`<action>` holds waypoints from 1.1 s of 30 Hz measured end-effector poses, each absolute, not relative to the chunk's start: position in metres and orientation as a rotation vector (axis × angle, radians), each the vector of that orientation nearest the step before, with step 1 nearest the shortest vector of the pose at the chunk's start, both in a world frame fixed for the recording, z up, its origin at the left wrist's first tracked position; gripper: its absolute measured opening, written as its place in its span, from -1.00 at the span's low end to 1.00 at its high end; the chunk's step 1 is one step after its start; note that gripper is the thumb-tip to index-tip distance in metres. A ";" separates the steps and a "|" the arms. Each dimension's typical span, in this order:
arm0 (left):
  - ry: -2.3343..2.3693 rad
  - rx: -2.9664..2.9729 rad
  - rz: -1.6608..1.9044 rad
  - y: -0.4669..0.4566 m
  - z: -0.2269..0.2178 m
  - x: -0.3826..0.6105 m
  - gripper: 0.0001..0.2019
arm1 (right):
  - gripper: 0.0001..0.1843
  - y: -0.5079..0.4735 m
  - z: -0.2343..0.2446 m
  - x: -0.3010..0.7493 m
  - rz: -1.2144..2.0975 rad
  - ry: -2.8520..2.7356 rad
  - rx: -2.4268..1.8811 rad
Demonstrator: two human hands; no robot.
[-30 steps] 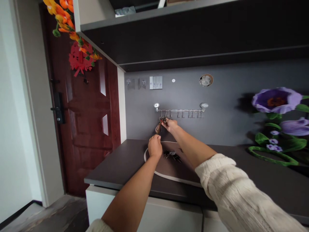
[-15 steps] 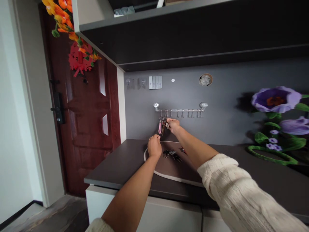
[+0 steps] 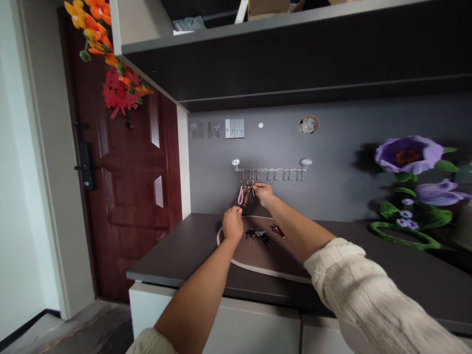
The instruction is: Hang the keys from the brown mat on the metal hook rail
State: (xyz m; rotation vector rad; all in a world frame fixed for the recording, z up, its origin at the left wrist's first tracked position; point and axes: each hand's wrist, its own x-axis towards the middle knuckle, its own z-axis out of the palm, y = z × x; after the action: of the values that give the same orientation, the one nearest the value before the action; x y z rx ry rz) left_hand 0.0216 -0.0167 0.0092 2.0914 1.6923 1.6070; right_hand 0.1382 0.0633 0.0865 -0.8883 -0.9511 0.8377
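Observation:
A clear hook rail (image 3: 273, 170) is fixed to the grey back panel. From its left end hang a pink strap keychain (image 3: 241, 195) and a brown lettered keychain (image 3: 246, 196) with a metal key ring (image 3: 250, 182). My right hand (image 3: 264, 192) pinches the keys at the right side of that ring. Just below the pink strap, my left hand (image 3: 233, 222) has its fingers curled together; whatever is in them is hidden. Under the hands, a bunch of dark keys (image 3: 260, 236) and a red key item (image 3: 278, 230) lie on a brown mat (image 3: 258, 260) with a pale rim.
A dark overhead cabinet (image 3: 295, 64) juts out above the rail. Purple fabric flowers (image 3: 409, 155) stand at the right on the dark countertop (image 3: 169, 255). To the left are a red-brown door (image 3: 136, 206) and orange flowers (image 3: 96, 30).
The view has shifted slightly. My right hand has shifted a little on the ring, and the brown keychain's lettering shows more. The left hand stays below the strap.

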 end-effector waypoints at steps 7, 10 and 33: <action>1.626 2.103 1.590 -0.019 0.009 0.019 -0.80 | -0.87 0.033 0.089 0.144 0.800 -0.979 -1.015; 1.579 2.116 1.584 -0.020 0.008 0.017 -0.80 | -0.87 0.015 0.088 0.148 0.832 -1.017 -1.027; 1.577 2.220 0.989 -0.009 -0.005 0.014 -0.73 | -0.81 -0.040 0.011 0.172 0.426 -1.574 -1.232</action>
State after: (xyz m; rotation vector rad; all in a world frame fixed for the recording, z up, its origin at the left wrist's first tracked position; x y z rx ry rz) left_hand 0.0139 -0.0094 -0.0046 2.2200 1.5768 0.9890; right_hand 0.1721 -0.0397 0.0110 -1.2318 -1.5745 0.4258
